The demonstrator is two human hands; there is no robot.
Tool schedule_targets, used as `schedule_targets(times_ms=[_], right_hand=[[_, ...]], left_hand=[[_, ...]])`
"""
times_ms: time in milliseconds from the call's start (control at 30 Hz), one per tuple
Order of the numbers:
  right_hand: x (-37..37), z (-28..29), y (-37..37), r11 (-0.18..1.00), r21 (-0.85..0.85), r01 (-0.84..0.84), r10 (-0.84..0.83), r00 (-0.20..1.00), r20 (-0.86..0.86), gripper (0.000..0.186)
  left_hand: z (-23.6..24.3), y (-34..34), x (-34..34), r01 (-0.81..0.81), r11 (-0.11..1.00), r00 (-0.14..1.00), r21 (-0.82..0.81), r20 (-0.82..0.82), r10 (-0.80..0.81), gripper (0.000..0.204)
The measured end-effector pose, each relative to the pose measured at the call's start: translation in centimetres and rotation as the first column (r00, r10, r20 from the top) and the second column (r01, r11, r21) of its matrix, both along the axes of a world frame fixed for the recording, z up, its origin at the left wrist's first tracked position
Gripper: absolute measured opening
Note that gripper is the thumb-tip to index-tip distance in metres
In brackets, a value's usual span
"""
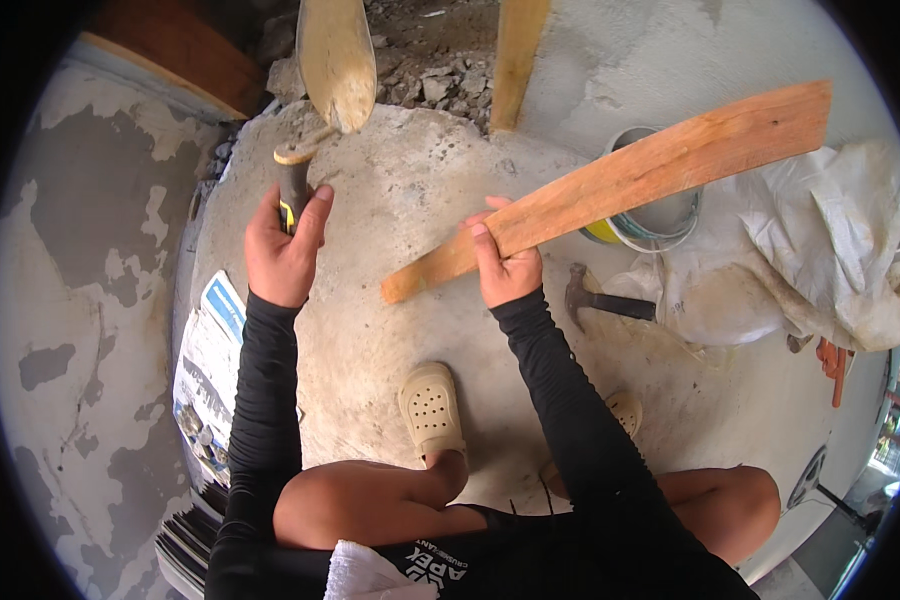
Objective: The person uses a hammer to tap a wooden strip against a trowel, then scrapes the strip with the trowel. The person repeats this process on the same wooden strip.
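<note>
In my left hand (pixel 282 255) is a trowel (pixel 338 75), gripped by its dark handle. Its long blade, coated in pale dried material, points away from me toward the top of the view. My right hand (pixel 510 275) clasps a long reddish-brown wooden board (pixel 660 180) near its lower left end, thumb on top and the other fingers mostly hidden beneath. From there the board slants up to the right, held above the floor and partly covering a bucket (pixel 675 215). Trowel and board are apart. Close by my right wrist, a hammer (pixel 615 303) lies on the floor.
A crumpled whitish plastic sheet (pixel 820 220) spreads at the right. Left of me lies a printed paper sack (pixel 208 365) beside a patchy wall (pixel 90 270). Rubble (pixel 440 85) and a wooden post (pixel 517 65) stand ahead. My beige clogs (pixel 432 408) rest on the concrete floor.
</note>
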State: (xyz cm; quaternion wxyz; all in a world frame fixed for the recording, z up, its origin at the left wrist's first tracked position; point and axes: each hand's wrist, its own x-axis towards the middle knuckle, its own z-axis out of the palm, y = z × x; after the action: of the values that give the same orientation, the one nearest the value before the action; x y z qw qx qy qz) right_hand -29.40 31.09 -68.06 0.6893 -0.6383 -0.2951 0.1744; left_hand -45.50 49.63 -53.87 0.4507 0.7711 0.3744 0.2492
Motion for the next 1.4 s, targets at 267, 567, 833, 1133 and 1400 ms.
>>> schedule_targets(times_ms=[267, 567, 833, 1133, 1400], right_hand=[[3.2, 4.7, -6.5, 0.994, -0.002, 0.113, -0.11, 0.977, 0.18, 0.009], [8.5, 20.7, -15.7, 0.838, -0.301, 0.455, -0.367, 0.878, 0.306, 0.041], [6.8, 46.0, -22.4, 0.59, -0.794, 0.143, 0.068, 0.972, 0.225, 0.029], [4.5, 74.9, -32.4, 0.497, -0.831, 0.249, -0.073, 0.967, 0.246, 0.023], [5.7, 84.3, -37.8, 0.564, -0.699, 0.44, -0.265, 0.898, 0.351, 0.021]], left_hand=[[0.7, -3.4, 5.5, 0.342, 0.93, 0.927, 0.133, -0.209, -0.311, 0.029], [15.7, -10.1, 11.3, 0.541, 0.796, 0.784, 0.271, -0.505, -0.361, 0.035], [37.2, -16.5, 13.8, 0.572, 0.807, 0.717, -0.15, -0.386, -0.58, 0.031], [66.3, -24.2, 15.4, 0.762, 0.647, 0.585, 0.009, -0.438, -0.683, 0.032], [77.8, -30.7, 20.2, 0.812, 0.49, 0.584, 0.317, -0.401, -0.706, 0.033]])
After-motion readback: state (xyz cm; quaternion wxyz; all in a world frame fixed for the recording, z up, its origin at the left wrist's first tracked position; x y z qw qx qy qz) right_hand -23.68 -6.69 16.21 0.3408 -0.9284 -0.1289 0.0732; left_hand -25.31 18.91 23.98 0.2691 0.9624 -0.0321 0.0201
